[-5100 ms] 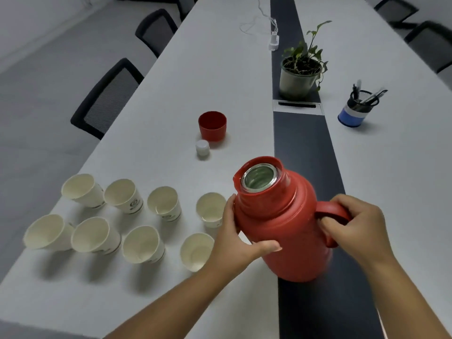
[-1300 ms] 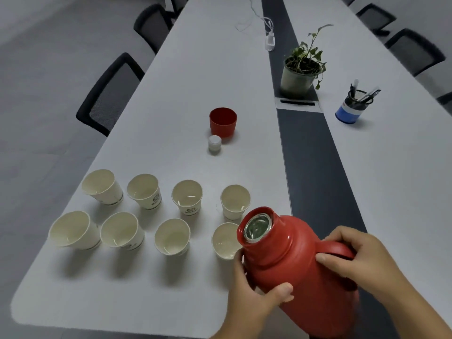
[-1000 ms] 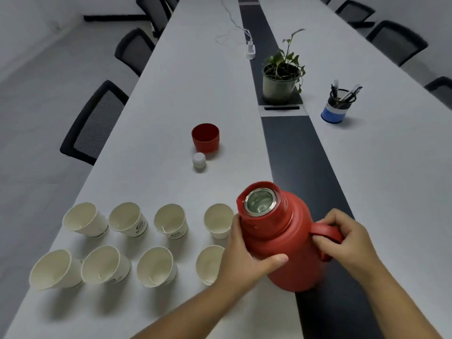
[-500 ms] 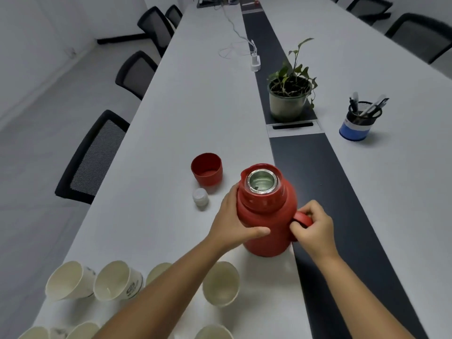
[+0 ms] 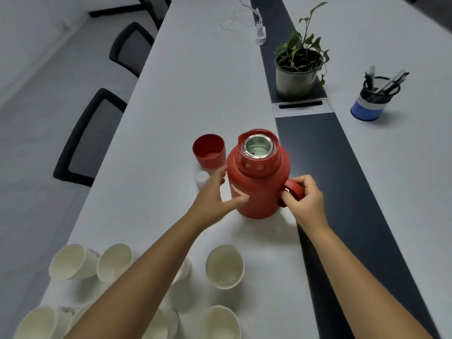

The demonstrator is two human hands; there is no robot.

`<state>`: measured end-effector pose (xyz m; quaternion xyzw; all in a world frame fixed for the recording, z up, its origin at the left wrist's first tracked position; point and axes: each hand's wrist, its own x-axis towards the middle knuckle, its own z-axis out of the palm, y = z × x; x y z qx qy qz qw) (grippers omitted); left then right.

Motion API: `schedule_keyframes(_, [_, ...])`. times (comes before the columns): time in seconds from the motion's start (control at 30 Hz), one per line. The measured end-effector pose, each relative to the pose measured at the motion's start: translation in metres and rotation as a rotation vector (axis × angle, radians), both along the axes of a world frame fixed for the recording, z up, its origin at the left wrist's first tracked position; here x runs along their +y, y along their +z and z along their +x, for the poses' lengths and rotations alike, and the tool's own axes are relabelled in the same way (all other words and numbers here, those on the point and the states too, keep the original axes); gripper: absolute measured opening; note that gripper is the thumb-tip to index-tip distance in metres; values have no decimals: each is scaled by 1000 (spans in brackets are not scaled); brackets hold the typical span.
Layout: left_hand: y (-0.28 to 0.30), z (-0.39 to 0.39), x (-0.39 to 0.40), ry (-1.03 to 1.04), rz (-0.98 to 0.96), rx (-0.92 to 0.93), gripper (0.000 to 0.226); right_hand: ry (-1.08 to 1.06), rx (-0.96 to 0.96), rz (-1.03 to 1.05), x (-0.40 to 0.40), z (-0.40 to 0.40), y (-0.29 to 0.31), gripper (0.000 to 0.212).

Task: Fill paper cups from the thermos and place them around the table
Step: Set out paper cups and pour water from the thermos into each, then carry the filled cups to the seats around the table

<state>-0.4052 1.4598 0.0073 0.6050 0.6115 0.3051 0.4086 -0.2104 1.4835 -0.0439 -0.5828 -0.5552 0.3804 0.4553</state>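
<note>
The red thermos (image 5: 259, 182) stands upright and uncapped on the white table (image 5: 171, 106), its steel mouth showing. My right hand (image 5: 304, 199) grips its handle from the right. My left hand (image 5: 215, 194) is at the thermos's left side with fingers straight, the thumb touching the body. Several paper cups stand near me, among them one (image 5: 225, 266) in front of the thermos and others (image 5: 73, 261) (image 5: 115, 261) (image 5: 219, 321) partly hidden by my left forearm. Some hold a little liquid.
The thermos's red lid cup (image 5: 209, 150) and white stopper (image 5: 201, 179) sit just left of it. A potted plant (image 5: 297, 69) stands on the dark centre strip, a pen holder (image 5: 374, 99) at right, a charger with cable (image 5: 260, 35) far back. Black chairs (image 5: 90, 138) line the left edge.
The thermos went from tilted over the cups to standing upright farther up the table beside the red lid. My left hand has loosened from its body; the right stays on the handle.
</note>
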Motion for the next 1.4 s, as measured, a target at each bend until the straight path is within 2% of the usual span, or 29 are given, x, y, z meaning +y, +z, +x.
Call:
schedule_keyframes(0.03, [2, -6, -15, 41, -14, 34, 68, 24, -24, 1, -8, 3, 0, 26])
schedule_keyframes(0.1, [5, -18, -55, 122, 14, 49, 54, -7, -59, 3, -32, 8, -4, 37])
schedule_keyframes(0.2, [7, -25, -133, 259, 113, -39, 40, -96, -40, -32, -91, 11, -14, 46])
schedule_keyframes(0.3, [-9, -28, -212, 429, 165, -82, 32, 98, -53, -144, -158, 6, -26, 44])
schedule_keyframes(0.43, [-50, -32, -290, 594, 84, -64, 19, 353, -103, -228, -227, -9, -39, 54])
schedule_keyframes(0.53, [-79, -41, -309, 676, -86, -99, 37, 457, -90, -337, -247, -24, -47, 70])
schedule_keyframes(0.6, [-92, -50, -303, 702, -194, -113, 49, 442, -75, -382, -249, -37, -54, 80])
schedule_keyframes(0.7, [-103, -66, -280, 674, -192, -151, 80, 351, -38, -415, -245, -58, -61, 92])
schedule_keyframes(0.77, [-109, -72, -263, 626, -149, -139, 86, 314, -40, -360, -241, -70, -62, 89])
schedule_keyframes(1.0, [-122, -90, -244, 562, -55, -118, 71, 61, -22, -259, -243, -98, -68, 70])
schedule_keyframes(1.13, [-110, -79, -253, 487, -33, -107, 70, -46, 8, -253, -262, -91, -69, 72])
schedule_keyframes(1.27, [-102, -45, -272, 296, -72, -119, 72, -229, 72, -240, -305, -64, -65, 77])
schedule_keyframes(1.33, [-98, -19, -285, 173, -151, -123, 74, -361, 103, -239, -333, -50, -60, 78])
schedule_keyframes(1.4, [-93, 9, -295, 15, -244, -182, 65, -499, 128, -234, -362, -35, -55, 71])
